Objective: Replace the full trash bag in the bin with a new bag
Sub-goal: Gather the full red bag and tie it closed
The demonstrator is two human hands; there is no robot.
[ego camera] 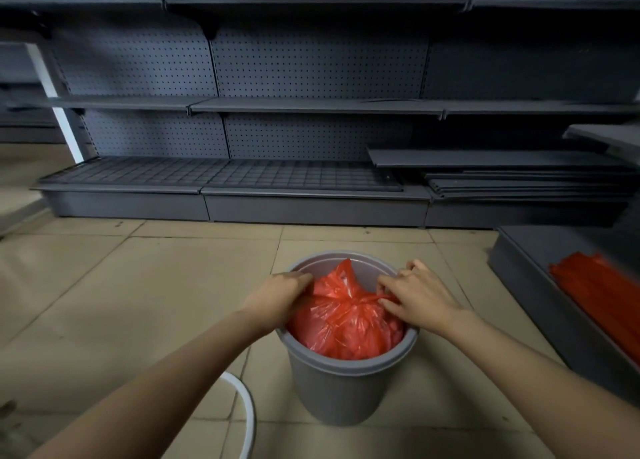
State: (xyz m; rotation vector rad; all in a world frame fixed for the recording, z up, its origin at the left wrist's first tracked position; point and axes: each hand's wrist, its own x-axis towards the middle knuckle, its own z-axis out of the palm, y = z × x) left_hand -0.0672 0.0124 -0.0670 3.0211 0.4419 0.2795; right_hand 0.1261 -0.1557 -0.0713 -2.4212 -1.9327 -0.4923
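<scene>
A grey round bin [341, 386] stands on the tiled floor just in front of me. A full red plastic trash bag [346, 323] fills it, its top gathered toward the middle. My left hand [277, 296] grips the bag's left edge at the bin's rim. My right hand [420, 296] pinches a twisted strip of the bag on the right side. A stack of flat red bags [599, 292] lies on a low grey shelf base at the right.
Grey pegboard shelving [311, 105] runs along the back, with loose shelf boards [512, 178] stacked at its lower right. A white curved rim [247, 413] shows on the floor at my lower left. Beige tiled floor surrounds the bin.
</scene>
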